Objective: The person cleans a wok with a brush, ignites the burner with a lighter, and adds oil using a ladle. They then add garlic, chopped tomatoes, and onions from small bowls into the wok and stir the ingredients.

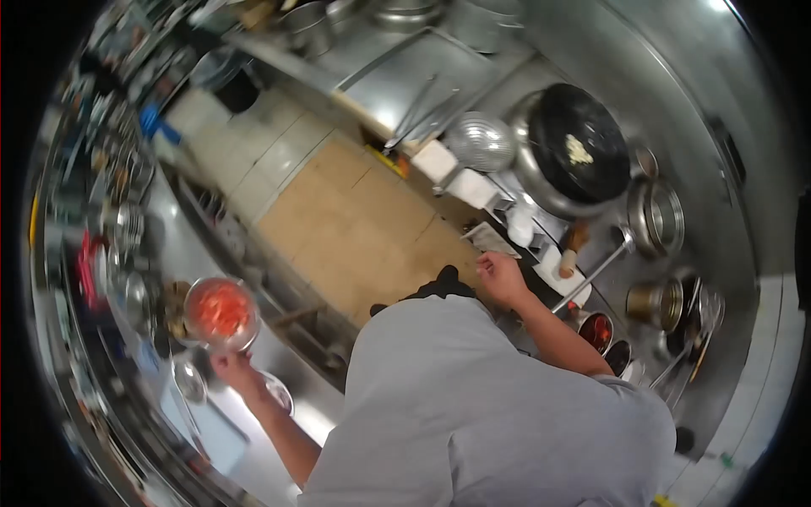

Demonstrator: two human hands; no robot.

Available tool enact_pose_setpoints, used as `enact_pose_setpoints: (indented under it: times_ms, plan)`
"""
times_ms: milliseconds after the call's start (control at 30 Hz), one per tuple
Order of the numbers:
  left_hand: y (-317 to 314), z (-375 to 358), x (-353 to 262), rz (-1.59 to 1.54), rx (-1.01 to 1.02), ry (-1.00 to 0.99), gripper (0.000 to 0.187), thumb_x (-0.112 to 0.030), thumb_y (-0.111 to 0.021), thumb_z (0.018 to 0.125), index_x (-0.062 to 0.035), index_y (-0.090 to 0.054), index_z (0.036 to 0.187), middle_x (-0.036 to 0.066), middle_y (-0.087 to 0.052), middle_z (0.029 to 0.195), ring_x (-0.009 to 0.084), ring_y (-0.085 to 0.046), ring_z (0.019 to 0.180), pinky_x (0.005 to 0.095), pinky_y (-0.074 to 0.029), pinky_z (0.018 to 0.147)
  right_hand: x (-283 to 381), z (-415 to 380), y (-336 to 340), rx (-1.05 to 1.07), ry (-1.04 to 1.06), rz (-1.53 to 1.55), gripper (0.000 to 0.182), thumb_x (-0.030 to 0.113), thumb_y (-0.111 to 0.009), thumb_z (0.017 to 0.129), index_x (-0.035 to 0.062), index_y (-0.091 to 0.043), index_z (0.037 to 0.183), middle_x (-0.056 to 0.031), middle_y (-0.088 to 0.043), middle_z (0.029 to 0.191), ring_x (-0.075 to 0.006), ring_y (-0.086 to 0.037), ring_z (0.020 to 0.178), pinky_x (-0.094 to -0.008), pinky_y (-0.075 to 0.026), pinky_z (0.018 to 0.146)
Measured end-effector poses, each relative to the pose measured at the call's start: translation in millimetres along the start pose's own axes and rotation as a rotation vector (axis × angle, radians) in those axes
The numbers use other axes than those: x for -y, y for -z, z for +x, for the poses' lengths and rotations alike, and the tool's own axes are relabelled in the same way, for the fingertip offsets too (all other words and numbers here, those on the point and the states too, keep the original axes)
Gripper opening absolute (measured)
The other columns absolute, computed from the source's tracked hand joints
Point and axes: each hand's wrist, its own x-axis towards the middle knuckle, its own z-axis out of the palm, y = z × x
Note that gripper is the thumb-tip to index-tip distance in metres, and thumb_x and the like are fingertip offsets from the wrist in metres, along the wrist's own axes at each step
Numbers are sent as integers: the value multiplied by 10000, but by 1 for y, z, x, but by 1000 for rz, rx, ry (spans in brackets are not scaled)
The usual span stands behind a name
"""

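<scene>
My left hand [232, 369] grips the near rim of a metal bowl [221, 314] above the left-hand counter. Orange-red cut pieces [223, 311], whose kind I cannot make out, fill this bowl. On the other side, my right hand [500, 275] hangs over the floor beside the stove's front edge, its fingers loosely bent and nothing visible in them. Close to it are white containers [469, 188] along the stove front. A black wok [581, 144] with a small pale heap of food [579, 150] sits farther back on the stove.
A round perforated strainer [480, 141] lies left of the wok. Metal pots [655, 218] and a long-handled ladle [596, 269] stand at the right. A pale cutting board [205, 427] lies on the left counter. Between the counters runs a tiled floor [355, 228], with a dark bin [226, 80] beyond.
</scene>
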Motion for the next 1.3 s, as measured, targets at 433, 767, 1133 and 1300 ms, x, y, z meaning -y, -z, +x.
enact_pose_setpoints:
  times_ms: [433,767,1133,1300]
  plan:
    - [-642,-106,21,314,1022,-235,132,-82,-696,875,14,-655,957,170,-697,850,340,-716,734,429,-625,705,-85,-80,60,-383,-346,317,202,29,-735,931,7,-724,1132,-110,-760,1008,-177,-743,900,-325,-599,816]
    - [-705,-176,-3,671,894,-981,118,-63,-664,887,-39,-725,985,189,-625,1285,461,-725,962,550,-589,847,-112,-136,87,-567,-479,184,161,4,-728,926,-5,-718,1086,-128,-747,973,-205,-745,854,-334,-585,770]
    - [-673,-152,9,561,816,-860,146,-55,-649,864,-21,-732,980,233,-633,1229,483,-719,939,572,-589,834,-85,-93,73,-469,-360,183,108,4,-720,929,4,-724,1037,-154,-749,957,-255,-756,843,-349,-595,791]
    - [-594,-85,38,330,634,-389,98,-76,-682,886,1,-638,928,207,-696,975,416,-700,792,509,-587,748,-103,-34,60,-178,-225,283,121,10,-709,953,-4,-720,1073,-119,-749,950,-200,-735,848,-333,-589,802]
